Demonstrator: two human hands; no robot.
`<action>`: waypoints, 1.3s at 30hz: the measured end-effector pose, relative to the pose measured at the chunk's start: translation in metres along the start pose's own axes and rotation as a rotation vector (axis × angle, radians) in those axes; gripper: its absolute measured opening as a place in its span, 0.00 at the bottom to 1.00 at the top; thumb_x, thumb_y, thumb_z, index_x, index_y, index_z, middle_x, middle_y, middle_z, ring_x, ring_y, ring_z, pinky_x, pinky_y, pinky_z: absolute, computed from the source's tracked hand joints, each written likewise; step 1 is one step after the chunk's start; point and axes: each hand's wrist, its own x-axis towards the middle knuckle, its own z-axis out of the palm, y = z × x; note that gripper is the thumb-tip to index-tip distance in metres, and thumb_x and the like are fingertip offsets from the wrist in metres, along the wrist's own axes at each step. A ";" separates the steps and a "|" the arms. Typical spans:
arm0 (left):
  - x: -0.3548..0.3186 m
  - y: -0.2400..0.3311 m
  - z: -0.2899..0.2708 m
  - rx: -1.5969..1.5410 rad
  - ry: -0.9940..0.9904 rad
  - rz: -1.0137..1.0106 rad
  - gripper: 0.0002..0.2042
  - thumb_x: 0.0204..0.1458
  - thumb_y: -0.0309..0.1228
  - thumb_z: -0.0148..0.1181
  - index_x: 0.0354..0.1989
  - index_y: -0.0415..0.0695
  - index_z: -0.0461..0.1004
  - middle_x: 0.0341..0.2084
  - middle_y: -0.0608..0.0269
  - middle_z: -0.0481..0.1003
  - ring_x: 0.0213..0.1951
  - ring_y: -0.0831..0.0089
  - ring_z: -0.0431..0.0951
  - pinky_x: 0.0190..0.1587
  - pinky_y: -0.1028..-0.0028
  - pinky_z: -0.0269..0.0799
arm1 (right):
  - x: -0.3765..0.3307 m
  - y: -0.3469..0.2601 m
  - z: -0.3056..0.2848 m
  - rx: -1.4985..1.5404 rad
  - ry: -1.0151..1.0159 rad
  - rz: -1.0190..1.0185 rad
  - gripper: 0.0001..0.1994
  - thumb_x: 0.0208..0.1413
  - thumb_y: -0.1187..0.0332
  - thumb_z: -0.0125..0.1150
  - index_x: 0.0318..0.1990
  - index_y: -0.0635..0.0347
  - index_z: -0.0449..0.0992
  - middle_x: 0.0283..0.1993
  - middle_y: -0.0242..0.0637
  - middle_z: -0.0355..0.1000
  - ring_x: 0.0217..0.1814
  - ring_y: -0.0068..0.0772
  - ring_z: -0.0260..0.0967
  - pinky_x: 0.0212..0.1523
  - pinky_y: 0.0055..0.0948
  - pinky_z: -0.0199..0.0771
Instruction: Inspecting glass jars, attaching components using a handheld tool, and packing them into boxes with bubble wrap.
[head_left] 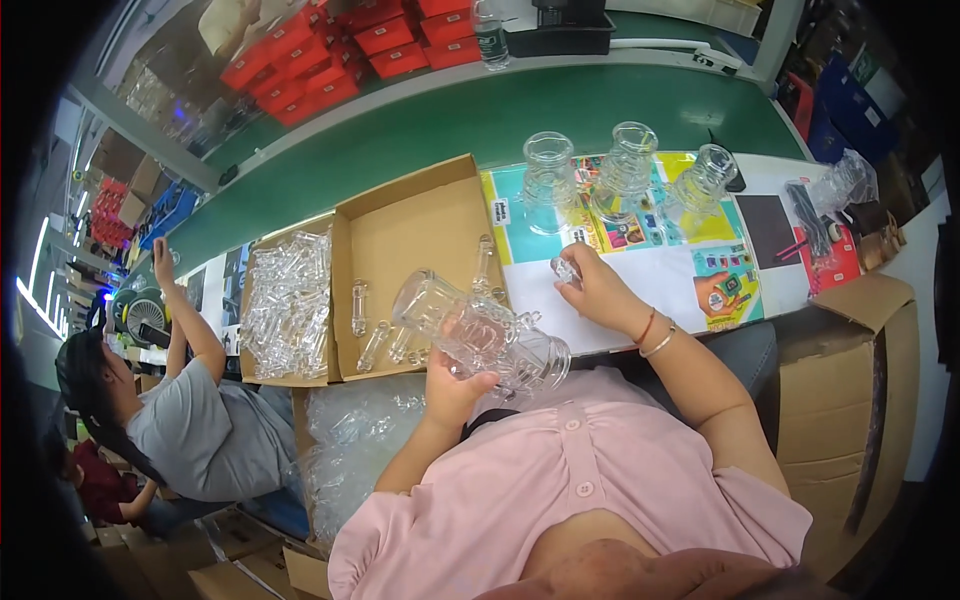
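My left hand (456,392) is wrapped round a large clear glass vessel (482,335), tilted on its side in front of my body. Its wide round mouth points to the upper left. My right hand (606,294) pinches a small clear glass piece (563,268) over the white sheet, a little apart from the vessel. Three similar glass vessels, a left one (548,168), a middle one (628,165) and a right one (706,178), stand on the printed sheets (520,245) at the back. Several small glass tubes (374,345) lie in an open cardboard tray (408,225) to the left.
A carton (331,240) packed with small glass tubes (287,300) adjoins the tray. Clear plastic bags (360,440) sit below it. Red bins (300,65) and a water bottle (490,38) are beyond the green bench (420,120). A co-worker (205,430) sits at left; a cardboard box (830,420) stands at right.
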 end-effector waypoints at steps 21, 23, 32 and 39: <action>0.011 0.002 0.058 0.181 -0.189 -0.094 0.45 0.32 0.35 0.73 0.59 0.37 0.51 0.51 0.56 0.62 0.52 0.67 0.65 0.54 0.68 0.61 | -0.083 -0.061 -0.045 0.137 0.181 -0.143 0.17 0.61 0.65 0.38 0.52 0.64 0.65 0.48 0.45 0.67 0.49 0.38 0.64 0.50 0.31 0.61; 0.009 0.002 0.061 0.175 -0.193 -0.104 0.45 0.32 0.34 0.73 0.59 0.37 0.51 0.51 0.56 0.62 0.52 0.67 0.65 0.54 0.68 0.61 | -0.085 -0.060 -0.045 0.103 0.211 -0.169 0.16 0.61 0.65 0.40 0.52 0.64 0.65 0.44 0.44 0.67 0.44 0.37 0.64 0.46 0.29 0.63; 0.013 0.002 0.058 0.200 -0.203 -0.143 0.45 0.31 0.34 0.74 0.59 0.37 0.51 0.50 0.56 0.63 0.51 0.66 0.66 0.54 0.67 0.62 | -0.093 -0.056 -0.047 0.091 0.257 -0.258 0.16 0.52 0.70 0.53 0.49 0.64 0.67 0.31 0.41 0.67 0.29 0.33 0.62 0.34 0.28 0.63; 0.011 0.004 0.058 0.359 -0.573 0.020 0.38 0.32 0.30 0.70 0.55 0.39 0.57 0.47 0.53 0.65 0.49 0.62 0.67 0.51 0.66 0.64 | -0.081 -0.061 -0.068 0.341 0.194 -0.456 0.27 0.57 0.48 0.38 0.52 0.63 0.64 0.50 0.50 0.64 0.52 0.44 0.61 0.55 0.38 0.55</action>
